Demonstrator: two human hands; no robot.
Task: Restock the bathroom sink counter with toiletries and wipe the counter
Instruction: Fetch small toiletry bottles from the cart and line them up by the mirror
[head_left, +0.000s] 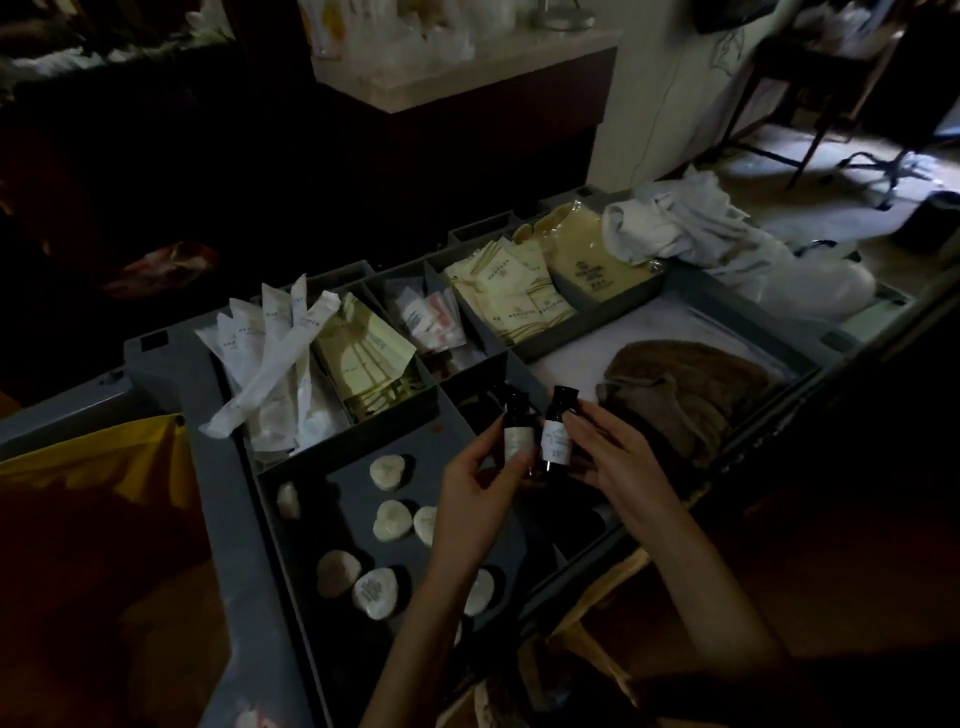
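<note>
Grey moulded tray (218, 467) on a cart top, divided into compartments so that each kind of toiletry keeps to its own bin.

Item 1. Two small dark bottles with pale labels, the task's goods in hand. The first bottle (518, 434) is gripped by the left hand (475, 478), with thumb and fingers curled about its lower body. The second bottle (557, 436) is gripped likewise by the right hand (613, 457). Both are upright, caps up, just beside each other, with labels turned to the wearer. They are raised over the dark middle compartment. Judged: held so to read and compare the labels before carrying.

Item 2. Round wrapped soaps (392, 519), lying loose and well apart in the near compartment.

Item 3. Long white sachets (270, 364), stacked aslant in the far left bin and overhanging its edge.

Item 4. Cream packets (498, 291), filed on edge in the far bins, fronts showing.

Item 5. Brown cloth (685, 389), bunched in the large right bay. Judged: likely kept for the wiping.

Item 6. White linen (691, 223), heaped at the far right corner.

Destination, judged: the pale stone counter (467, 78) beyond, not yet reached.
</note>
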